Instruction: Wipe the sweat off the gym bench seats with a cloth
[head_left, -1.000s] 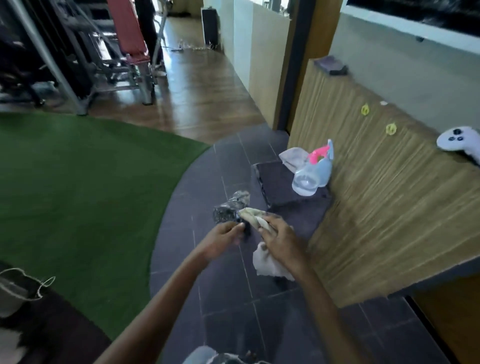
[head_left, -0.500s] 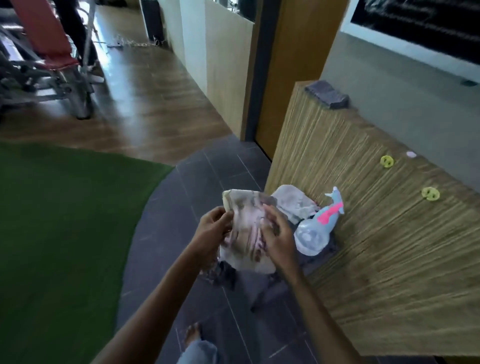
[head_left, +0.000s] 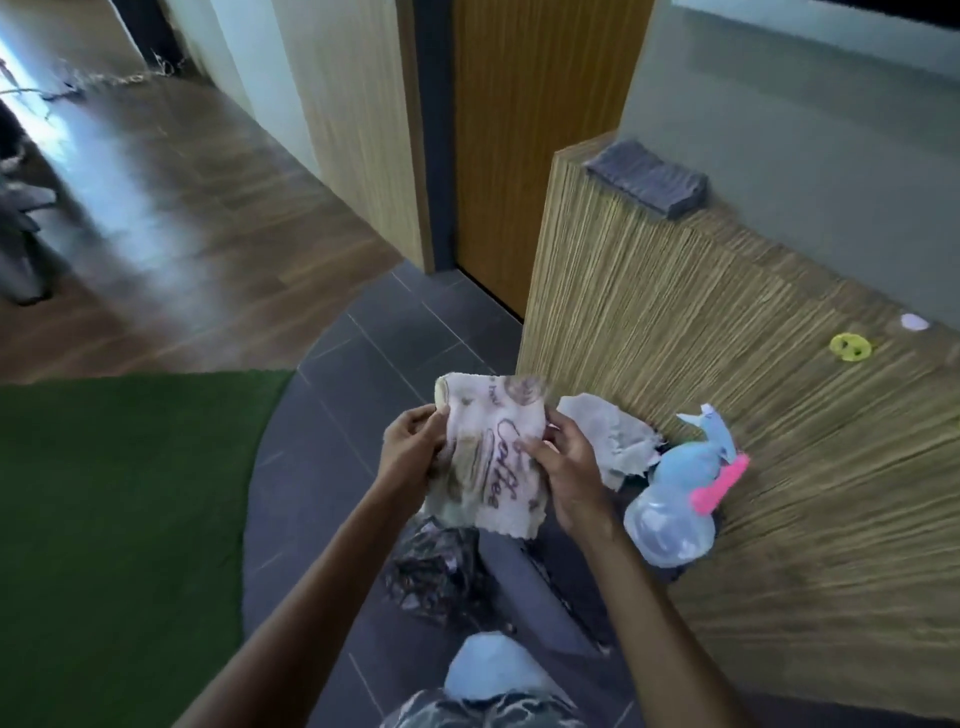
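step in hand: getting the cloth ready. a pale, printed fabric cloth with a frayed lower edge (head_left: 493, 457) is held up, spread flat between both hands. judging by this, no wiping has started.
left hand: the left hand (head_left: 410, 449) grips the cloth's left edge, fingers curled round bunched fabric.
right hand: the right hand (head_left: 569, 467) pinches the cloth's right edge between thumb and fingers.
where the cloth is: in the air above the dark grey tiled floor (head_left: 395, 332), just beside the straw-coloured grooved wooden counter (head_left: 727, 374). it seems to touch only the 2 hands.
bench seats: none is clearly in view. only blurred grey gear (head_left: 21, 249) shows at the far left edge, well apart from the cloth.
nearby supplies: a pale blue translucent plastic spray bottle with a pink trigger (head_left: 675, 519) sits at the counter's foot, near the right hand. a plain whitish crumpled rag (head_left: 610, 436) lies between that hand and the bottle. a folded grey cloth (head_left: 647, 176) rests on the countertop.
next move: likely gathering the cloth into a pad in 1 hand, perhaps picking up the spray bottle with the other. the person would then turn from the counter and walk to a bench.
writing: "coffee" in dark cursive runs down the cloth's middle, among brown round prints. smaller lettering near its top edge is too blurred to read. no label is legible on the bottle.
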